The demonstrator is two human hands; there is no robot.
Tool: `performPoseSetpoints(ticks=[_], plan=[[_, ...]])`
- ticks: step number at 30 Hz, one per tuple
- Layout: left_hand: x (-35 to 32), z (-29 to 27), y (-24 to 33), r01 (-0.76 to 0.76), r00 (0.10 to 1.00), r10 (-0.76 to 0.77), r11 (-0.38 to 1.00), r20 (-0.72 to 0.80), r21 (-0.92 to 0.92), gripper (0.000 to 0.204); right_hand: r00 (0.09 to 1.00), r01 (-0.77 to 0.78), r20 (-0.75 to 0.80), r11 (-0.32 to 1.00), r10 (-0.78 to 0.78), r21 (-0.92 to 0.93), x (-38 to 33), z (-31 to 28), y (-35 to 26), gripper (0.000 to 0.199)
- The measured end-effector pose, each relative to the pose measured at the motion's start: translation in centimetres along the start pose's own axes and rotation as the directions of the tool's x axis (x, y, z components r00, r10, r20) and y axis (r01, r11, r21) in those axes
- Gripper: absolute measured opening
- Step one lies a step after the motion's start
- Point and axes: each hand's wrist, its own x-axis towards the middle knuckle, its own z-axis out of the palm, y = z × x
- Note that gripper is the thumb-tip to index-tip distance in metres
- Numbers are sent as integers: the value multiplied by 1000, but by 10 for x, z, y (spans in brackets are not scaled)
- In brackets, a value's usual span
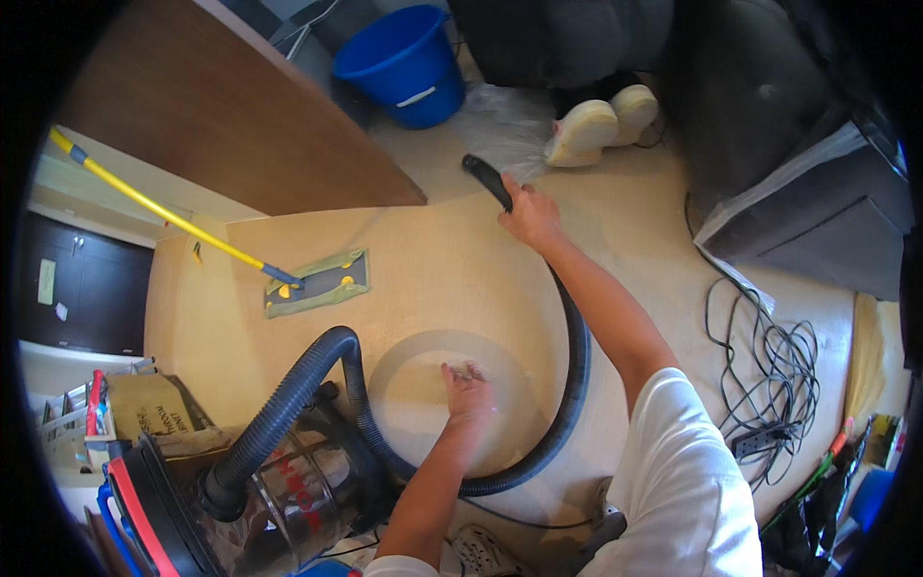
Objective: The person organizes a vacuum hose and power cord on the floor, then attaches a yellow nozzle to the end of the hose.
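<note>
My right hand (532, 217) is closed around the black handle end of a vacuum hose (487, 181), out ahead over the floor. From there the ribbed hose (577, 370) bends round and back to a vacuum cleaner (288, 490) with a see-through drum and a red-trimmed top, at the lower left. Inside the loop of the hose is my left hand (468, 392), held above the floor and touching nothing I can see. Its thumb stands apart from the fingers, which are slightly blurred.
A flat mop (317, 284) with a yellow pole lies left of centre, below a brown wooden panel (221, 106). A blue bucket (399, 62), plastic sheeting (500, 120) and white-soled shoes (584, 133) are at the back. Tangled black cable (769, 370) and a socket strip (760, 440) lie right.
</note>
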Motion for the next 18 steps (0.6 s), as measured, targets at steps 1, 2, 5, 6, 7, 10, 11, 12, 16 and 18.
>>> performPoseSetpoints(ticks=[1,2,5,6,7,10,11,12,16,18], plan=[[0,4,-1,-21,1000,21,1000,-3,0,94,999,20,48,999,-17,-51,-18,-6,3,63],[-1,11,-7,5,999,-6,1000,-32,-2,95,999,0,50,998,3,-66,-37,-14,7,63],[-4,12,-9,-29,995,26,999,-101,-26,93,988,15,156,1000,-13,-8,-105,-42,44,67],[-7,10,-10,-36,992,30,998,-126,-43,92,995,14,102,1000,-16,15,-132,-51,66,69],[-7,8,-11,-50,990,44,998,-134,-45,92,995,-78,60,997,78,0,-158,-64,84,70],[-6,-1,-10,-51,996,47,997,-79,-54,93,928,-371,-102,912,358,-172,-213,-106,115,74],[-5,-2,-12,-33,998,31,998,-46,-56,96,904,-428,-116,878,412,-214,-218,-115,116,74],[-6,-2,-14,-11,1000,11,998,-11,-58,99,878,-479,-130,841,461,-252,-222,-121,114,74],[-10,-5,-14,2,998,-7,996,-57,-87,93,858,-512,-230,803,459,-306,-207,-119,126,72],[-15,-9,-17,-40,997,22,970,-81,-240,81,842,-537,-274,774,465,-337,-198,-104,143,72]])
